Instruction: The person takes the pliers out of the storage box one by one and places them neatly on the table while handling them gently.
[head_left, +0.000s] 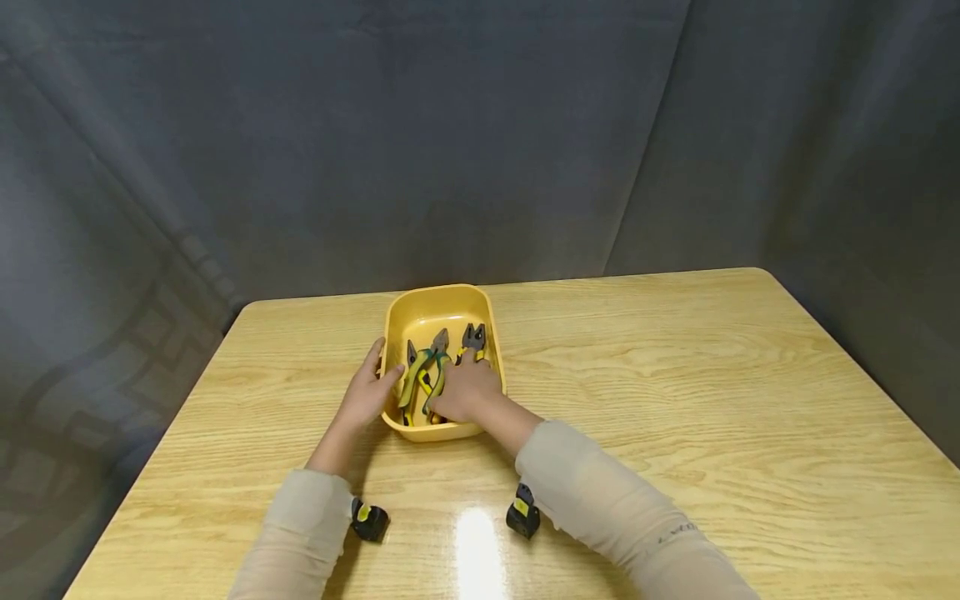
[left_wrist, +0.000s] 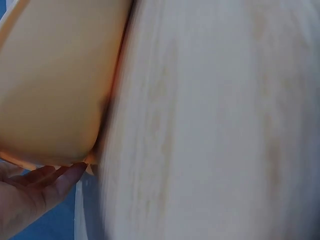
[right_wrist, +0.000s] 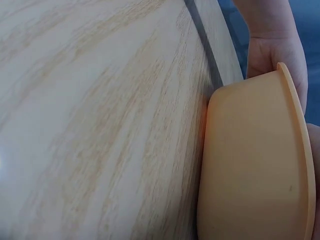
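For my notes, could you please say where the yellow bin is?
In the head view, the yellow bin sits just left of centre, near the table's far edge, the left hand gripping its left side.

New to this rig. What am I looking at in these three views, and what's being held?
No robot here: a person works with two bare hands. The wide picture comes from a camera worn on the head, looking forward and down. The close ones come from the wrist cameras, one per arm, so they mostly show the wooden table and the outside of a yellow bin.

That bin stands on the table with several pliers inside. The left hand grips the bin's left side; the right hand reaches in among the pliers. Whether it holds one is hidden.
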